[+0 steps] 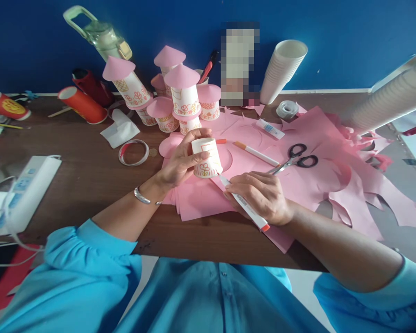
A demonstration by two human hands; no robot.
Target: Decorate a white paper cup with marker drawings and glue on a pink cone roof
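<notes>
My left hand (182, 159) grips a white paper cup (208, 158), held upside down with its wide rim at the bottom. Flowers and grass in red and yellow run along the cup's lower part, with an orange outline above. In my right hand (263, 196) is a white marker with an orange end (247, 210), its tip at the cup's lower right edge. Below both hands lie sheets of pink paper (201, 203). A second marker, with an orange-yellow cap (260, 154), rests on the paper beside black-handled scissors (293, 159).
Behind the cup stand several decorated cup towers with pink cone roofs (182, 76). Stacked white cups (284, 69), a clear tape roll (287, 110) and a glue tube (270, 129) are farther right. Leftward are a tape ring (133, 152), red cup (83, 105) and power strip (31, 189).
</notes>
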